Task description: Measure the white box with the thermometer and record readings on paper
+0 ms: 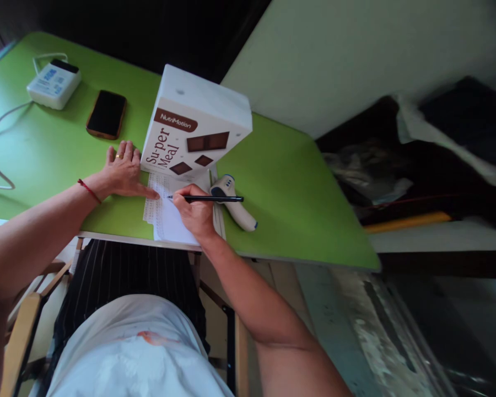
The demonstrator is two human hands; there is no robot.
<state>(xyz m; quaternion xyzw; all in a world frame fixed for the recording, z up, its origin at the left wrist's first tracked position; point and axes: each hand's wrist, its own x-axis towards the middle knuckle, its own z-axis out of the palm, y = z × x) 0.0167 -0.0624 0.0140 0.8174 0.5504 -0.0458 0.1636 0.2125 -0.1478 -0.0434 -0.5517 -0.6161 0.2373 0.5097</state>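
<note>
A black pen point(227, 198) is gripped in my right hand point(196, 215), its tip down at the written-on part of a white paper sheet point(171, 223). My left hand point(126, 171) lies with fingers spread on the green table, its thumb on the sheet's left side. Close behind both hands stands a white box point(206, 107) marked "NutriMotion Su-per Meal", covering the paper's far end. Right of the pen hand lies a white infrared thermometer point(237, 207) with blue trim. Small handwriting runs along the paper's left part; I cannot read it.
On the green table point(297, 193), a dark phone point(106, 114) lies at the back left. Beyond it is a white device point(54, 82) with a cable. To the right, a shelf point(438, 240) holds plastic bags and dark cloth. A pale wall rises behind.
</note>
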